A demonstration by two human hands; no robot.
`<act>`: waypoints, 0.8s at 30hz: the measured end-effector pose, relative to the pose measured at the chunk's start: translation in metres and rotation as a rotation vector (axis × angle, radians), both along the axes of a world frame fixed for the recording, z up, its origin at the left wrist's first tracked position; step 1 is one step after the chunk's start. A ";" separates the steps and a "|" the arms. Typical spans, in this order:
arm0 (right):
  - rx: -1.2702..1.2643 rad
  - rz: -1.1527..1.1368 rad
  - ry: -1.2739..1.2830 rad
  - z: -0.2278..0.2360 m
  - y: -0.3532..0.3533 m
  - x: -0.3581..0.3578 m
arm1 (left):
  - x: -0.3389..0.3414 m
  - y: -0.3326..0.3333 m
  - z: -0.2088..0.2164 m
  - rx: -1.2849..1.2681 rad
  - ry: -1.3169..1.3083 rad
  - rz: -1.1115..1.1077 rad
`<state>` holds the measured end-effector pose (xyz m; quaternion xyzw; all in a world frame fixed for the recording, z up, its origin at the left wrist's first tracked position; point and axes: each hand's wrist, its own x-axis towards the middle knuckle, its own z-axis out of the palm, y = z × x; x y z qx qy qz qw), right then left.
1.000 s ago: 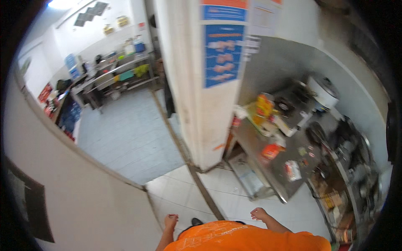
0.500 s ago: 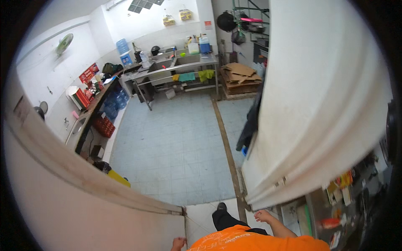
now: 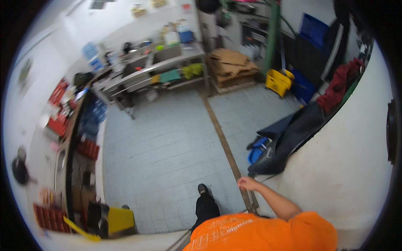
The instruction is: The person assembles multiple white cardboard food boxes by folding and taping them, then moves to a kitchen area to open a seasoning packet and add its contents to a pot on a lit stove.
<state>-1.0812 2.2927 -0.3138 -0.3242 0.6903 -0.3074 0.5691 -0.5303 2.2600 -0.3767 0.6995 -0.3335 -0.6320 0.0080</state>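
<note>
My right hand hangs ahead of my body at the lower middle, its fingers loosely curled together and slightly blurred. Nothing shows in it. It is nearest to dark cloth hanging along a white wall or door panel on the right, with a gap between them. A blue plastic thing lies low beside that cloth. My left hand is out of the picture. One dark shoe steps forward on the tiled floor.
A metal sink table stands at the back, with flattened cardboard stacked beside it. Further right is a yellow mop bucket. A counter runs along the left wall, and a yellow bin sits near its front end.
I have moved forward through the doorway, and the view has turned to the right. The mop bucket and more hanging cloth now show. My left hand has left the picture.
</note>
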 end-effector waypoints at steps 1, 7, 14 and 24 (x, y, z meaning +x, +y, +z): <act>0.072 -0.014 -0.007 -0.001 -0.022 -0.010 | -0.015 -0.032 -0.008 0.029 0.006 -0.086; 0.144 -0.349 -0.151 0.074 -0.108 -0.057 | -0.094 -0.283 -0.030 0.184 -0.081 -0.618; 0.052 -0.635 -0.141 0.131 -0.143 -0.119 | -0.255 -0.697 0.015 -0.545 0.058 -0.518; -0.430 -0.957 -0.075 0.071 -0.242 -0.300 | -0.669 -0.790 0.039 -0.235 0.145 -0.622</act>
